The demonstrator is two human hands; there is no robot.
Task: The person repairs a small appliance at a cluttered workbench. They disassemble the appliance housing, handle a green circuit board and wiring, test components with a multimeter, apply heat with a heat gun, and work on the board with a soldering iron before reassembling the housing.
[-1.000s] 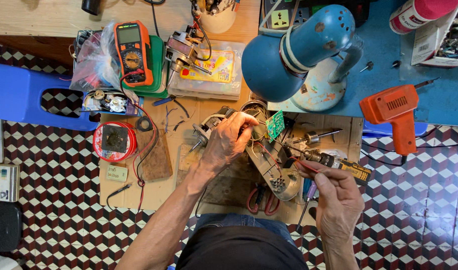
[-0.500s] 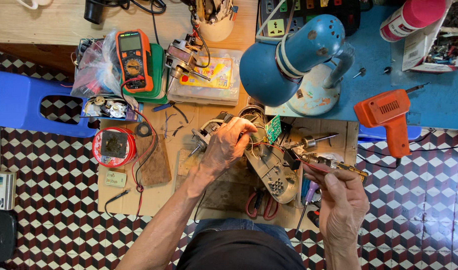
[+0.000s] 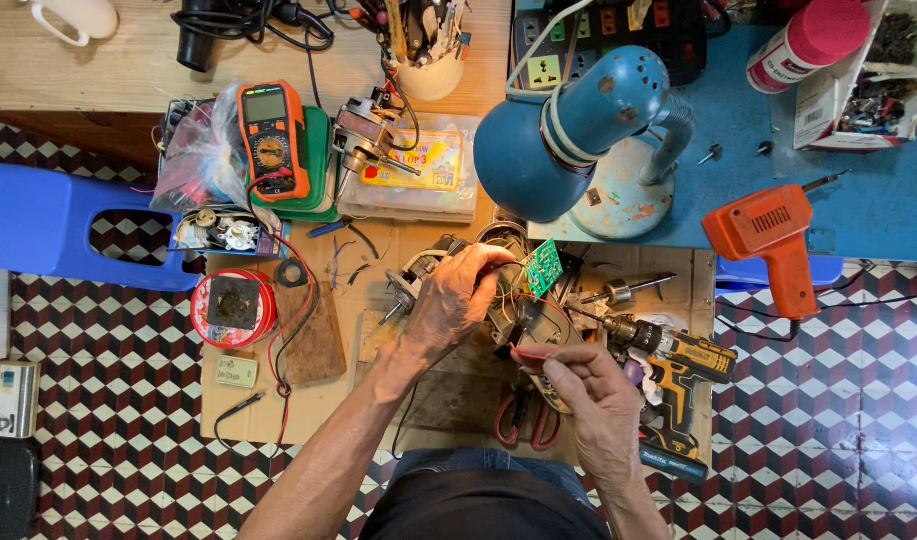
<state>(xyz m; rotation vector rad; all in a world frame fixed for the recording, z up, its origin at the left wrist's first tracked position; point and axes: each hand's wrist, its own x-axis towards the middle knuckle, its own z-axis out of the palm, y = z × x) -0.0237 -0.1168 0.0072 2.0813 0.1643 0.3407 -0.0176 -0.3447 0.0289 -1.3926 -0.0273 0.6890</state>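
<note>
Under the lamp (image 3: 578, 130), both hands, left (image 3: 453, 305) and right (image 3: 588, 395), grip a forward-pointing motor assembly (image 3: 513, 300).

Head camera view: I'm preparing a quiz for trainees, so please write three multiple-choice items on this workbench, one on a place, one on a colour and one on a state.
1. Where does the green circuit board sit?
A. right of the left hand's fingertips
B. on the blue stool
C. inside the white cup

2. What colour is the desk lamp?
A. red
B. blue
C. yellow

3. What is the right hand doing?
A. lying flat and empty
B. pinching a thin red wire
C. gripping the orange soldering gun

Answers: 1 A, the board lies just beyond the left hand. 2 B, shade and base are blue. 3 B, the red wire sits between its fingertips.
</note>
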